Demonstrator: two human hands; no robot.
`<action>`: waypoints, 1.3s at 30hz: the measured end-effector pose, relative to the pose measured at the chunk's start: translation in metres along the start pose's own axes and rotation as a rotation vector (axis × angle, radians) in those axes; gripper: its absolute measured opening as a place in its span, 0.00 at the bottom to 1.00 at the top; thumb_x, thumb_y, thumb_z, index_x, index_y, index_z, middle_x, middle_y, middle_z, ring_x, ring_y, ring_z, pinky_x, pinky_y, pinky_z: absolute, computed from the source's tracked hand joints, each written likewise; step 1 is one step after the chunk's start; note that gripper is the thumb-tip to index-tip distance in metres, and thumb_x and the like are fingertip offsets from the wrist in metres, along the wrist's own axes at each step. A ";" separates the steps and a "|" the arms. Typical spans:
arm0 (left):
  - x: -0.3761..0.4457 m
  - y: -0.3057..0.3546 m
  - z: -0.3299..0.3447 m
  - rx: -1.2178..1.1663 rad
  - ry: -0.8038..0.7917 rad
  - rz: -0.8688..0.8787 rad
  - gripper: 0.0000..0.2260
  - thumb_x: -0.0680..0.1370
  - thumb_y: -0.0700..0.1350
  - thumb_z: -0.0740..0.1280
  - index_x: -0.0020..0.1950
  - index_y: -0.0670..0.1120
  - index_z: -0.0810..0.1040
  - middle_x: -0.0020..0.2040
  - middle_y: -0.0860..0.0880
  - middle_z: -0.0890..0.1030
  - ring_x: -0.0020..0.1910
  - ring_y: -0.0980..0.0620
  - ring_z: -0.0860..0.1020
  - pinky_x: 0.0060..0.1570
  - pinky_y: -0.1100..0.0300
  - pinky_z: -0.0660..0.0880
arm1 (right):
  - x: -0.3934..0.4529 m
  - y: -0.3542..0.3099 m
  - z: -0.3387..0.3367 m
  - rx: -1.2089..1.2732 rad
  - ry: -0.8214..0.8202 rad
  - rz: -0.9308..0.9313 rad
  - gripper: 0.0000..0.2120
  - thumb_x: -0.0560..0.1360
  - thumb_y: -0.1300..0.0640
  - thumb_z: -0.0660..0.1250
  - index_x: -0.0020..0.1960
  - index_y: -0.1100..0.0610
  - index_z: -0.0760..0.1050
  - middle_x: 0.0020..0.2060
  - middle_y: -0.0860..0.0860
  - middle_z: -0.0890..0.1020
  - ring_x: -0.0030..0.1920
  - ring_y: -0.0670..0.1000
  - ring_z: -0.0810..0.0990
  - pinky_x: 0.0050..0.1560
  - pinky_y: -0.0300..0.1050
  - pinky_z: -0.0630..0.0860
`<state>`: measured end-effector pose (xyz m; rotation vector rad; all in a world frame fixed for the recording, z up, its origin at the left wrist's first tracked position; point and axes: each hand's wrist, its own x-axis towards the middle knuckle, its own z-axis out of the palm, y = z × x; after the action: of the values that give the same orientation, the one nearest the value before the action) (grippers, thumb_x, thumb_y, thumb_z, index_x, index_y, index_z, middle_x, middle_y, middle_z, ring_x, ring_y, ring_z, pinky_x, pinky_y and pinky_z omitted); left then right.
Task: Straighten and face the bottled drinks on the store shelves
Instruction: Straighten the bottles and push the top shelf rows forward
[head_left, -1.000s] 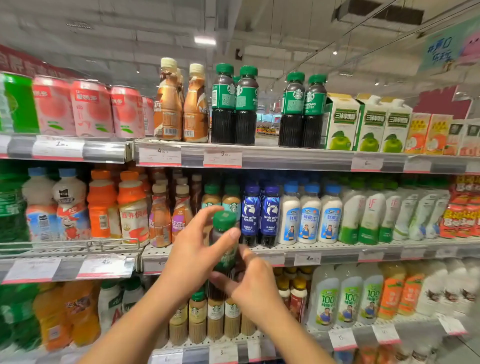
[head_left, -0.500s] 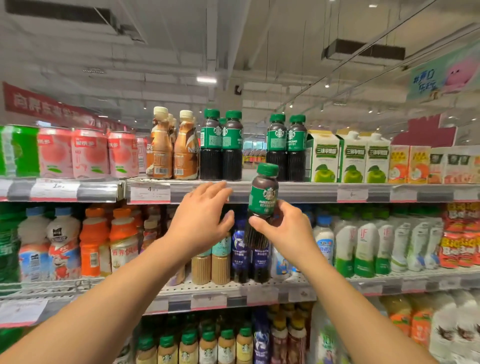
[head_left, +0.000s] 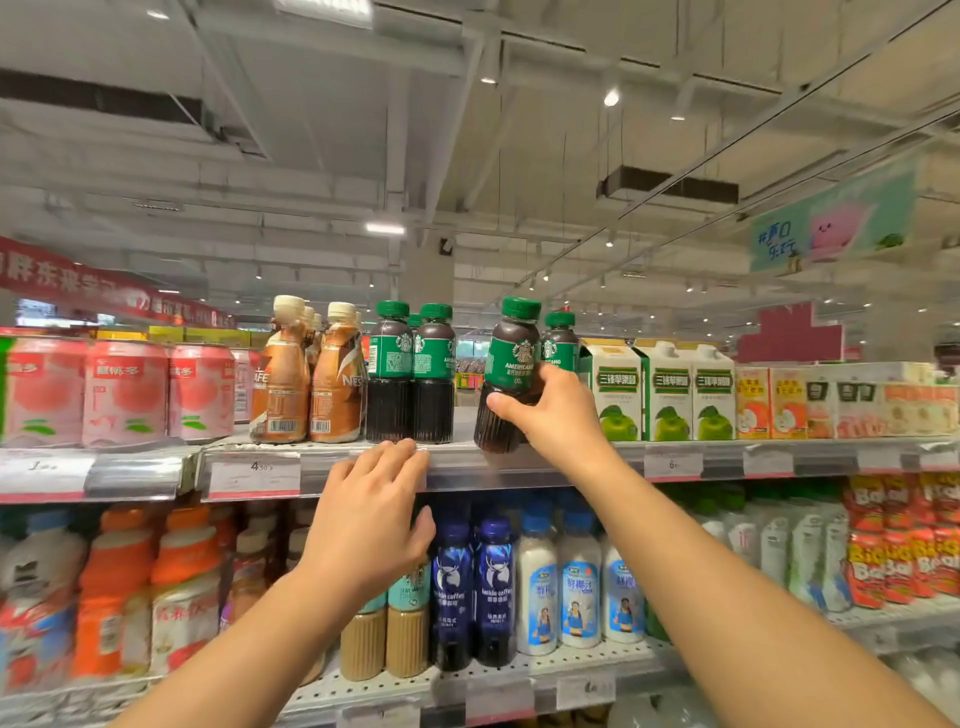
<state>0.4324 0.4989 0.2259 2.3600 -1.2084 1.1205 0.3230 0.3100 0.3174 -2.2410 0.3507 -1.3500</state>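
Note:
My right hand (head_left: 553, 413) grips a dark coffee bottle (head_left: 511, 364) with a green cap and green label, tilted left, its base at the front edge of the top shelf (head_left: 519, 460). Right behind it stands another green-capped bottle (head_left: 560, 343). Two more green-capped bottles (head_left: 413, 371) stand upright to the left, leaving a gap between the groups. My left hand (head_left: 371, 525) is open, fingertips touching the top shelf's front rail just below those two bottles.
Brown coffee bottles (head_left: 309, 374) and pink cans (head_left: 124, 389) stand left on the top shelf, apple juice cartons (head_left: 670, 389) right. The middle shelf (head_left: 363, 688) holds orange, blue and white bottles.
My right hand has lifted the green-capped bottle from in front of the middle shelf up to the top shelf. My left hand let go of it and rose to the shelf rail.

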 end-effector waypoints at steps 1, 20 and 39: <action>0.001 -0.001 0.000 0.000 -0.003 -0.001 0.27 0.75 0.59 0.60 0.73 0.52 0.71 0.73 0.52 0.73 0.72 0.49 0.70 0.68 0.49 0.69 | 0.004 -0.002 0.004 -0.018 0.011 0.002 0.18 0.71 0.46 0.77 0.57 0.53 0.81 0.51 0.49 0.86 0.53 0.52 0.84 0.58 0.52 0.80; 0.001 -0.003 -0.002 -0.018 0.016 0.002 0.28 0.76 0.61 0.59 0.74 0.53 0.71 0.74 0.53 0.72 0.73 0.51 0.70 0.69 0.48 0.67 | 0.010 -0.018 0.044 -0.392 0.145 -0.016 0.26 0.74 0.38 0.74 0.59 0.57 0.73 0.51 0.54 0.82 0.54 0.59 0.81 0.51 0.49 0.75; 0.001 -0.001 -0.003 -0.043 0.046 -0.014 0.26 0.77 0.60 0.61 0.74 0.53 0.71 0.74 0.53 0.72 0.72 0.50 0.70 0.70 0.47 0.65 | -0.015 -0.009 0.048 -0.628 0.122 -0.026 0.22 0.78 0.38 0.67 0.58 0.57 0.76 0.50 0.58 0.85 0.52 0.63 0.83 0.48 0.52 0.77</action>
<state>0.4319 0.5000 0.2286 2.2946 -1.1866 1.1264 0.3581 0.3379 0.2928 -2.6597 0.8967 -1.5491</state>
